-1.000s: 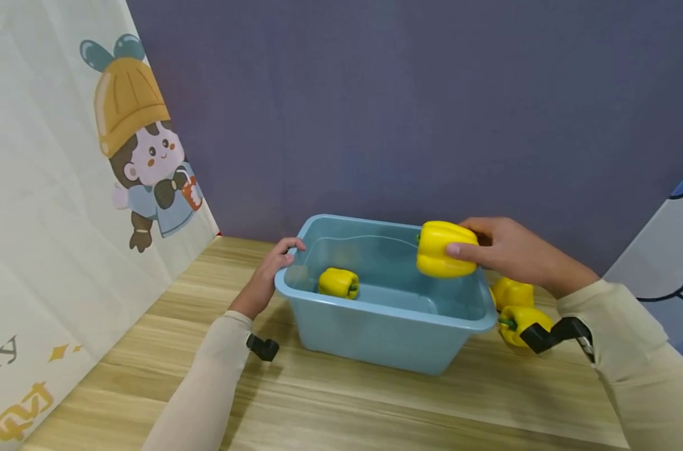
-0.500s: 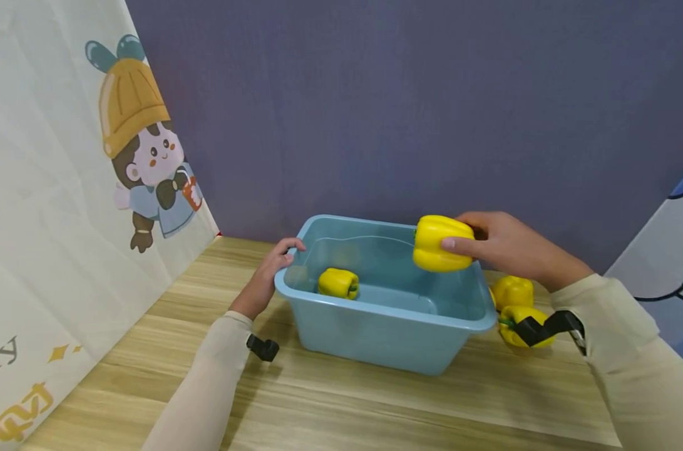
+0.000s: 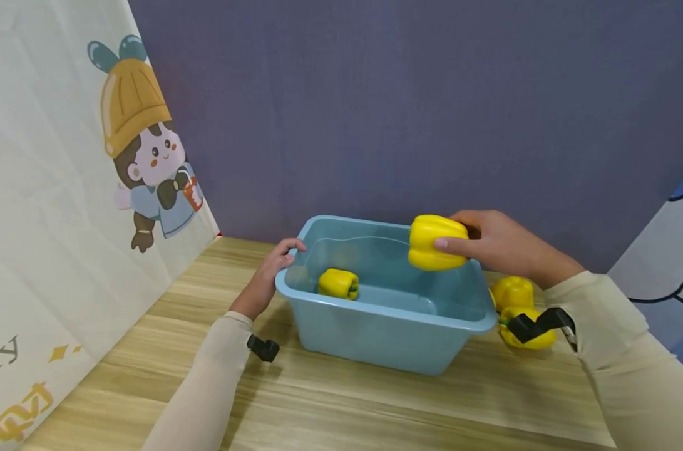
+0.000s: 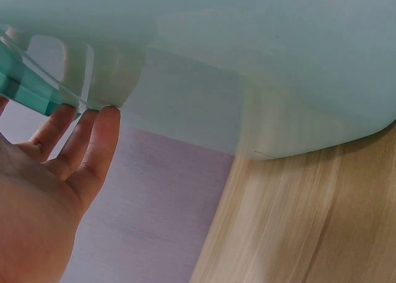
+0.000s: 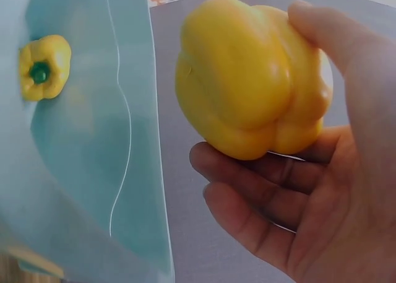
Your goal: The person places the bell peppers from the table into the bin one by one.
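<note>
Hands are gripping at both ends of a blue tub (image 3: 375, 338): the left hand (image 3: 266, 275) is pinching the rim near the left end's back corner, three fingers pressing its outer wall, while the right hand (image 3: 496, 241) is grasping a yellow pepper (image 3: 424, 241) between thumb and fingers. In the head view, this pepper is covering part of the tub's back rim, toward the right end. A second pepper (image 3: 335, 284) is lying inside the tub, near its left end.

The tub is standing toward the back edge of the bench (image 3: 318, 407), slanting slightly. Just beyond its right end, more peppers (image 3: 513, 291) are sitting on the bench close together, one partly hidden by the tub's corner. The bench is showing pale, streaky wood grain.

Along the back edge, a plain purple-grey wall (image 3: 403, 113) is rising. Down the left edge, a white sheet (image 3: 31, 188) is hanging with faint creases, carrying a cartoon figure (image 3: 141, 144) in a yellow hat and, lower down, some lettering (image 3: 20, 413). On the right, a pale panel (image 3: 665, 275) is showing black lines and a blue patch. Cream sleeves (image 3: 206, 382) are covering both forearms.
</note>
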`<action>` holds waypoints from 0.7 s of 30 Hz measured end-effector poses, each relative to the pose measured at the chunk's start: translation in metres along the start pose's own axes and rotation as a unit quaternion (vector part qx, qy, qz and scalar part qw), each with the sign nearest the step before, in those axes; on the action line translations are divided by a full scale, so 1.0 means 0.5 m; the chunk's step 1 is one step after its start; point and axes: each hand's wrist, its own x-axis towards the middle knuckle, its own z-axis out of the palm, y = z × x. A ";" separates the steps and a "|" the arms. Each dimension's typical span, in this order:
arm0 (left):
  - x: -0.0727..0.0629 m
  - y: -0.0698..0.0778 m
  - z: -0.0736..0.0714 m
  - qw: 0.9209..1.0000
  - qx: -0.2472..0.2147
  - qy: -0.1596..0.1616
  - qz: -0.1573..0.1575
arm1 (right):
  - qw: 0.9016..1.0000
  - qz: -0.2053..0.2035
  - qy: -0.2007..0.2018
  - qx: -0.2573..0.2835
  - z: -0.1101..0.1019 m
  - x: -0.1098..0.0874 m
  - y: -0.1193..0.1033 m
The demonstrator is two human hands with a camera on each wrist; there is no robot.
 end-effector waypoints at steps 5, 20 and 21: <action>0.000 0.002 0.001 1.000 0.005 0.001 0.001 | 1.000 -0.001 -0.001 0.000 0.002 0.009 -0.002; 0.004 0.002 0.006 1.000 0.000 0.002 -0.003 | 1.000 -0.007 -0.012 0.011 0.008 0.035 0.009; 0.004 0.002 0.007 1.000 -0.001 0.003 -0.003 | 1.000 -0.008 -0.013 0.012 0.009 0.037 0.010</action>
